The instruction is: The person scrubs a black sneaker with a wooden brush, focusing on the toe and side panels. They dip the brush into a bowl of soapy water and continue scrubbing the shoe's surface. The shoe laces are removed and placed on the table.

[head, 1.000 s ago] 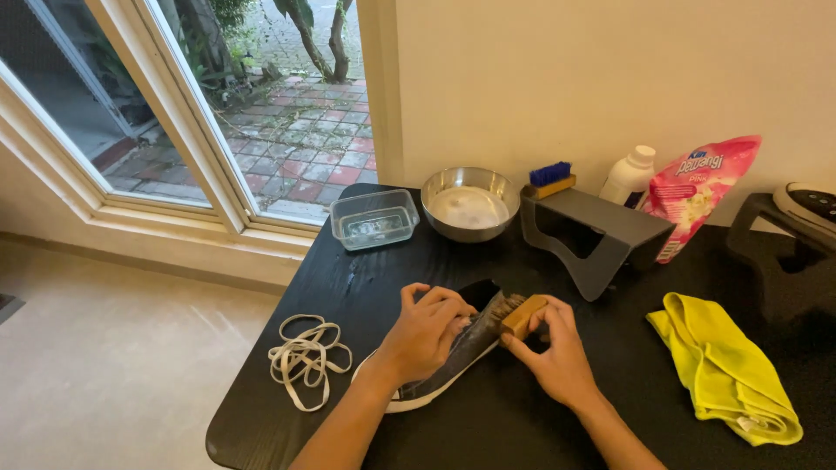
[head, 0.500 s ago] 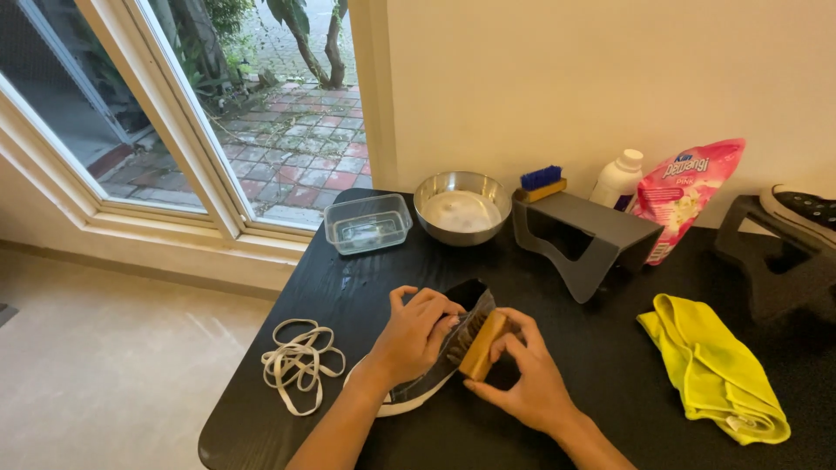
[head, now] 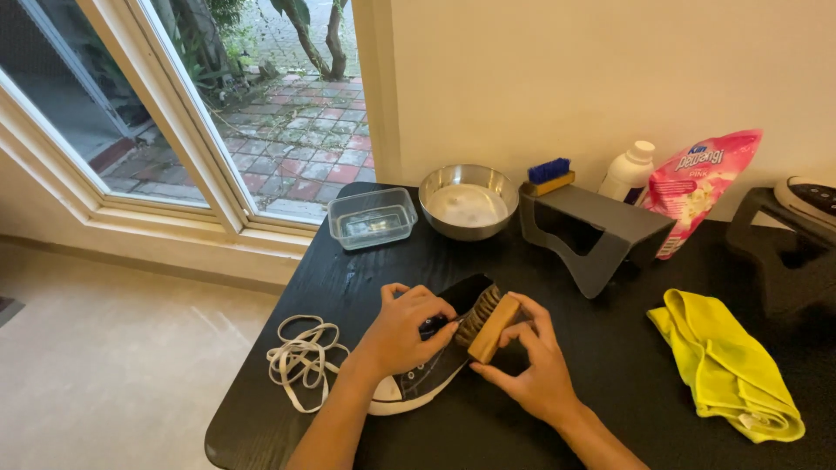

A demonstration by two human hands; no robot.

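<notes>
Surface: black table [head: 610,348] by a window, pale wall behind.
Shoe: black sneaker [head: 431,370] with white sole, lying near the table's front edge.
Left hand: left hand [head: 405,331] closed over the sneaker's upper, pinning it.
Right hand: right hand [head: 531,370] gripping a wooden brush [head: 488,324], bristles on the shoe.
9 o'clock of shoe: white laces [head: 300,357], loose.
12 o'clock: metal bowl [head: 468,202]; clear plastic tub [head: 373,218] beside it.
3 o'clock: yellow cloth [head: 727,365], well apart.

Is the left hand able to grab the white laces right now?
Probably not right away: the left hand is holding the black shoe. The white laces lie just beside it, nothing between.
</notes>
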